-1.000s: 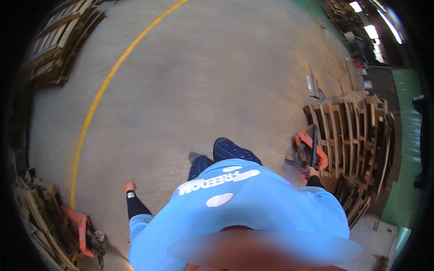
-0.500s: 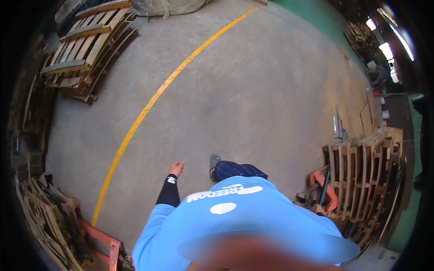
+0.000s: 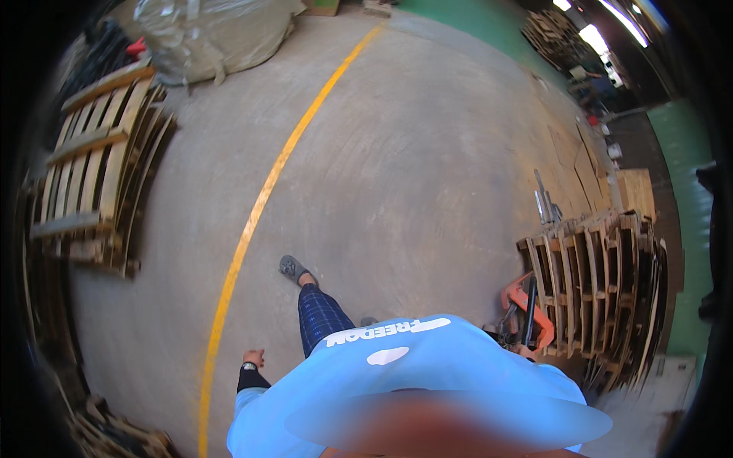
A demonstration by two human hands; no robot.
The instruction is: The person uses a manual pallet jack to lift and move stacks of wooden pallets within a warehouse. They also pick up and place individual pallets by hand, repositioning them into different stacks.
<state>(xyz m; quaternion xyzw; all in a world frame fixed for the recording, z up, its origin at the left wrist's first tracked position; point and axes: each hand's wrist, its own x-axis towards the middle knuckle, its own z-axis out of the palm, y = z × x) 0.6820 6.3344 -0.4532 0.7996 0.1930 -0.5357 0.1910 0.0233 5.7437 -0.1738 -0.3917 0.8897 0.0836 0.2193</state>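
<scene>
My left hand (image 3: pixel 254 357) hangs beside my body at the lower left, below a black sleeve cuff. Its fingers are loosely curled, with nothing visible in them. My right hand (image 3: pixel 525 352) reaches out to the right and back, mostly hidden behind my blue shirt. It is closed at the near end of an orange pallet jack handle (image 3: pixel 544 324); its fingers barely show. Just right of the handle stands a stack of wooden pallets (image 3: pixel 603 278). Whether the stack rests on the jack cannot be made out.
A yellow line (image 3: pixel 262 200) runs along the concrete floor on my left. Leaning pallets (image 3: pixel 95 164) stand at the left, near a large wrapped bundle (image 3: pixel 217 38). More pallets (image 3: pixel 551 38) are piled at the far right. Metal bars (image 3: pixel 547 206) lie beyond the right-hand stack.
My left leg has swung forward into view. My left hand has moved left and back. The view has turned right, and the orange handle stays beside my right hand.
</scene>
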